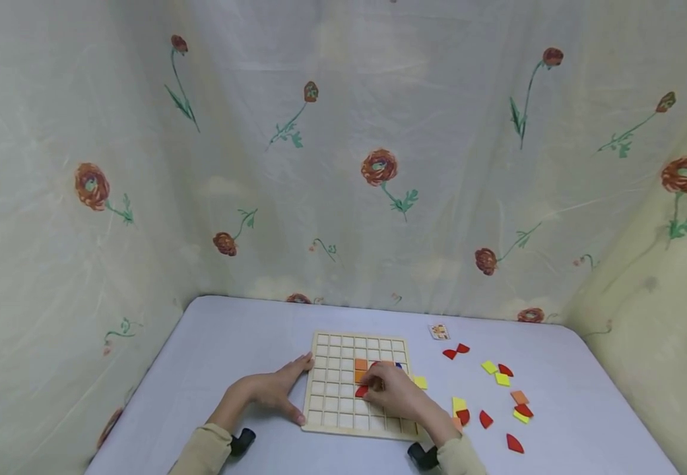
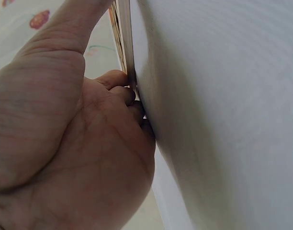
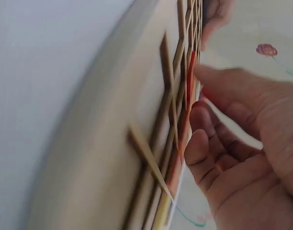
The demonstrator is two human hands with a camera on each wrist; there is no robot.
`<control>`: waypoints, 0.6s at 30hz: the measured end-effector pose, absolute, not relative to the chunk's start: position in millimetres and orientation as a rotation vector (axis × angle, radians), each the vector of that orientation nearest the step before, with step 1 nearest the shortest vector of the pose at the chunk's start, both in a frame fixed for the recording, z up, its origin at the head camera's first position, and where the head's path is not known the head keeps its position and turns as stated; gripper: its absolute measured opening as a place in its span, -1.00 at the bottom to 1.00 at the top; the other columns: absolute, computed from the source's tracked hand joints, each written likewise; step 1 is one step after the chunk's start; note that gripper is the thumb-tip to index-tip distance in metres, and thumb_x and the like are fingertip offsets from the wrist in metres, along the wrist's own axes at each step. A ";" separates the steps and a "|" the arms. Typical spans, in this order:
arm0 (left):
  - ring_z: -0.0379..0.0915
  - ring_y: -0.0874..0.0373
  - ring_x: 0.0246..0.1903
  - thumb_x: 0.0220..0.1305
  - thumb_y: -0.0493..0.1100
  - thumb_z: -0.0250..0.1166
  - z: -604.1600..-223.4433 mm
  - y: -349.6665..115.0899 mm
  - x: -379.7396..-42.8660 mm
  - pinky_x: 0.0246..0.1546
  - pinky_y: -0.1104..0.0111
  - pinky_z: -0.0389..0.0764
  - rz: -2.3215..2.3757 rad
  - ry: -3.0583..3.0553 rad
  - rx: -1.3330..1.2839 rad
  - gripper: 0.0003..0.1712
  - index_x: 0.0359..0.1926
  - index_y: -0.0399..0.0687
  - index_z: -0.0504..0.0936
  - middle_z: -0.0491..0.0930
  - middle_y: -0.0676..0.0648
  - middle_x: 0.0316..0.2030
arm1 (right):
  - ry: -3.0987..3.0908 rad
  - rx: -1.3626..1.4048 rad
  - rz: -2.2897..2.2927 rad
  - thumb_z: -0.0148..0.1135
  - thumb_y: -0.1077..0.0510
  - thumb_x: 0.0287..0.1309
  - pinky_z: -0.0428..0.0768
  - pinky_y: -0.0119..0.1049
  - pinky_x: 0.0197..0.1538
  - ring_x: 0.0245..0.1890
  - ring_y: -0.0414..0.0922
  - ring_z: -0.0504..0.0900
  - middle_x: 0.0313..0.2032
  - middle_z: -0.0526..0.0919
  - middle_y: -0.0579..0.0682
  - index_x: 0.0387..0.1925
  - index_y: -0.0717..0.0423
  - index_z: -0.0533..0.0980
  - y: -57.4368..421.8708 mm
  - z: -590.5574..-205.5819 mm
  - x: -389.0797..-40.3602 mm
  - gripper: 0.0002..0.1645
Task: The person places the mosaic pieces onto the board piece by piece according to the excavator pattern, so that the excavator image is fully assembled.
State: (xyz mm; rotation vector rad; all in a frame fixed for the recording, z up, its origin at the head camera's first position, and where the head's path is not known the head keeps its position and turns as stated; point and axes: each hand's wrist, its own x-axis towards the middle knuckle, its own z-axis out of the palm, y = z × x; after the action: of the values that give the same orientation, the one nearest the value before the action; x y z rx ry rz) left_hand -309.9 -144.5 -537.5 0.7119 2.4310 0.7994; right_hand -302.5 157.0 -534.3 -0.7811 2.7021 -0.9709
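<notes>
Presently, the board (image 1: 355, 433) appears only partly filled: orange pieces (image 1: 360, 364) and a red piece (image 1: 361, 392) lie on it; many cells (image 1: 330, 388) are bare. Loose pieces (image 1: 515, 443) lie rightward. Left hand (image 1: 268, 389): spread along the left edge. Right hand (image 1: 399, 396): curled over the board, pinch indeterminable.

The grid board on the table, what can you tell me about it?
The grid board is pale and looks wooden, with thin raised strips between whitish cells. It lies flat on the table. Many cells are bare; orange pieces and red pieces sit toward its right side. The left hand touches its left edge; the right hand covers part of its right half.
</notes>
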 end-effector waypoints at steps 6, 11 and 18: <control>-0.36 -0.12 0.52 -0.19 0.15 0.57 -536.2 -141.9 -309.9 0.49 -0.03 -0.11 0.799 2.433 0.713 0.41 0.52 -0.13 -0.13 -0.28 -0.18 0.54 | 2.719 -0.652 -1.040 0.36 0.14 0.13 0.51 -0.38 -0.22 -0.24 -0.15 0.50 -0.22 0.62 -0.08 -0.16 0.07 0.60 187.0 -513.8 -303.3 -0.77; -0.35 -0.12 0.52 -0.19 0.14 0.57 -535.5 -142.5 -309.6 0.48 -0.03 -0.10 0.796 2.431 0.721 0.40 0.51 -0.13 -0.11 -0.27 -0.19 0.54 | 2.711 -0.376 -1.037 0.42 0.16 0.04 0.49 -0.29 -0.14 -0.20 -0.11 0.45 -0.22 0.60 -0.02 -0.11 0.11 0.54 220.5 -502.0 -304.4 -0.65; -0.37 -0.11 0.52 -0.18 0.16 0.56 -538.4 -144.2 -310.1 0.48 -0.04 -0.10 0.797 2.432 0.729 0.40 0.51 -0.14 -0.12 -0.29 -0.18 0.54 | 2.700 -0.152 -0.946 0.49 0.17 -0.07 0.58 -0.12 0.03 -0.13 -0.11 0.45 -0.12 0.56 -0.06 -0.01 0.07 0.48 243.7 -517.2 -310.5 -0.47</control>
State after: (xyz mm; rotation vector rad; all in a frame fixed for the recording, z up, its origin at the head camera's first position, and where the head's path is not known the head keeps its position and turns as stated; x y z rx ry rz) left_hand -310.1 -144.2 -538.4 0.7295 2.4316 0.7966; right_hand -310.5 243.7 -517.2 -0.1525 2.6999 -0.9460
